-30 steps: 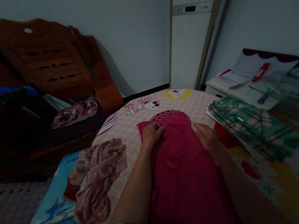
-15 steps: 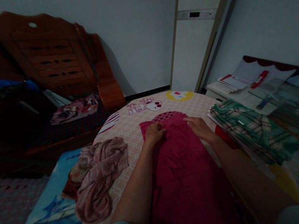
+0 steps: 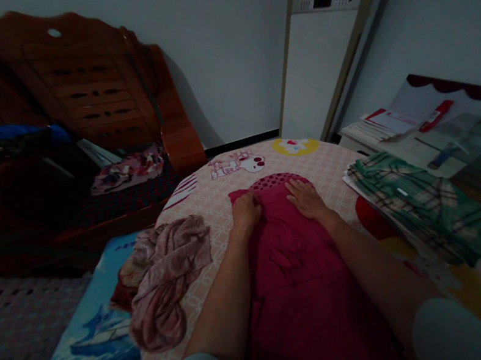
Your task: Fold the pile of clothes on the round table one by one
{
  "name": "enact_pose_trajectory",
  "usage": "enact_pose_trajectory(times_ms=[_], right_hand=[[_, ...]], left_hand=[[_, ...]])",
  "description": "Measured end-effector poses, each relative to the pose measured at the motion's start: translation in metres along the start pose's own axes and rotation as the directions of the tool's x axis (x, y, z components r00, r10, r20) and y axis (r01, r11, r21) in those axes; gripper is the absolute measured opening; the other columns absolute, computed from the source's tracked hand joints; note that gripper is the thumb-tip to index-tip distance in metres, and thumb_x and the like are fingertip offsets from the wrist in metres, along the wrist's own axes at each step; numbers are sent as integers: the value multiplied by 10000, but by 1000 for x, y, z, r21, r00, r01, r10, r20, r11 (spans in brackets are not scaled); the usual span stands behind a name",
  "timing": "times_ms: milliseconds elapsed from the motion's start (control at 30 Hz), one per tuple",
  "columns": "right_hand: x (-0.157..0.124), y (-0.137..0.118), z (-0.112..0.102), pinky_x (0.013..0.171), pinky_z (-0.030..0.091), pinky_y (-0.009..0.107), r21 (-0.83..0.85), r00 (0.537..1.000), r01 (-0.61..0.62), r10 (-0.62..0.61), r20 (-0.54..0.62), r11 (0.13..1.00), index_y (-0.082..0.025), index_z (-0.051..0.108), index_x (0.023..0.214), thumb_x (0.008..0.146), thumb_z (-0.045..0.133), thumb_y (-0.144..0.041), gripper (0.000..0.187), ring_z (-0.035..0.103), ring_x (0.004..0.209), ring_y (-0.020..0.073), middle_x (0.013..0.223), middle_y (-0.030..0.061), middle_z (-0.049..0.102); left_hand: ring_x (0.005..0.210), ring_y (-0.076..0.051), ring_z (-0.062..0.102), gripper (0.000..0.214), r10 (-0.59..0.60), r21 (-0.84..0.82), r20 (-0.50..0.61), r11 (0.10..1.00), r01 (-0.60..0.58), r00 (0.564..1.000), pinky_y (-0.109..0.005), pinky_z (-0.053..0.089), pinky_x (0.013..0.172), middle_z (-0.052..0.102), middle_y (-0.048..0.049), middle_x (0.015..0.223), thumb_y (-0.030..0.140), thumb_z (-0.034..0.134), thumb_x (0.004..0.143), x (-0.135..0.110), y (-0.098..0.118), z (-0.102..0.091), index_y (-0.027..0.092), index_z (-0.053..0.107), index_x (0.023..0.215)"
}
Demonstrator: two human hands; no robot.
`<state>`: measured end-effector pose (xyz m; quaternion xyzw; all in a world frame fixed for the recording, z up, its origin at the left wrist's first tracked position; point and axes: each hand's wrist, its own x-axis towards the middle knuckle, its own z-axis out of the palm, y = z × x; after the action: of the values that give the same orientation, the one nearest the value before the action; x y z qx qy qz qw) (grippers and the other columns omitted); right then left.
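Note:
A dark pink garment [image 3: 297,275] lies spread lengthwise on a round table with a cartoon-print cloth [image 3: 206,195]. My left hand [image 3: 244,210] rests on the garment's far left part, its fingers curled down onto the fabric. My right hand [image 3: 304,198] lies flat on the garment's far right part with its fingers stretched out. Both forearms reach over the garment from the near edge.
A crumpled dusty-pink cloth [image 3: 165,280] lies on the table's left side. A green plaid folded garment [image 3: 422,207] sits at the right edge. A wooden bench [image 3: 84,114] with clothes stands at the left, a tall white appliance [image 3: 324,47] behind, and papers [image 3: 386,123] on a surface at the right.
My right hand has slid from the garment's right edge inward and farther up, close to my left hand. My left hand has barely moved.

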<state>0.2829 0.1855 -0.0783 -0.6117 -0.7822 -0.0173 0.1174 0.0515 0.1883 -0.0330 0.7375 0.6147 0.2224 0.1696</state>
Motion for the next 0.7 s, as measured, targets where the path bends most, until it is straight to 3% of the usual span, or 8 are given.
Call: enact_pose_trajectory(times_ms=[100, 200, 433, 567, 700], right_hand=[[1, 0, -2, 1152, 267, 510, -20, 1000, -3, 3, 6, 1000, -181, 400, 1486, 1008, 279, -431, 554, 324, 1430, 299, 1558, 105, 360], [1, 0, -1, 1146, 275, 517, -9, 1000, -3, 3, 12, 1000, -175, 410, 1481, 1000, 297, -465, 573, 323, 1429, 308, 1555, 117, 362], [8, 10, 1, 1146, 281, 547, 124, 1000, 6, -5, -10, 992, -182, 469, 1443, 978, 355, -437, 542, 347, 1420, 302, 1527, 123, 407], [1, 11, -23, 1144, 326, 517, 274, 993, 72, -42, -114, 959, -175, 563, 1362, 949, 411, -368, 481, 430, 1372, 270, 1445, 123, 516], [-30, -11, -52, 1097, 416, 461, 379, 970, 176, -94, -225, 909, -214, 682, 1207, 928, 487, -345, 365, 568, 1236, 245, 1281, 94, 653]], left_hand=[[798, -191, 675, 179, -39, -173, 71, 984, 51, 997, -272, 512, 735, 729, -49, 848, 111, 635, 692, 2, 0, -5, 142, 701, 855], [749, -153, 663, 180, -16, -287, 43, 958, 28, 999, -235, 498, 688, 727, -24, 833, 138, 615, 732, 4, -2, -7, 150, 693, 893], [862, -199, 661, 167, -29, -3, 16, 1000, 29, 999, -278, 489, 763, 723, -35, 869, 162, 617, 756, -3, -4, 1, 215, 704, 889], [844, -187, 652, 157, 2, -30, -7, 1000, -2, 1000, -274, 488, 762, 719, -33, 881, 190, 632, 777, -4, -5, 3, 210, 695, 920], [885, -192, 640, 156, 41, -53, -51, 998, -44, 998, -278, 483, 792, 714, -52, 931, 189, 651, 767, -4, -3, 0, 191, 703, 914]])
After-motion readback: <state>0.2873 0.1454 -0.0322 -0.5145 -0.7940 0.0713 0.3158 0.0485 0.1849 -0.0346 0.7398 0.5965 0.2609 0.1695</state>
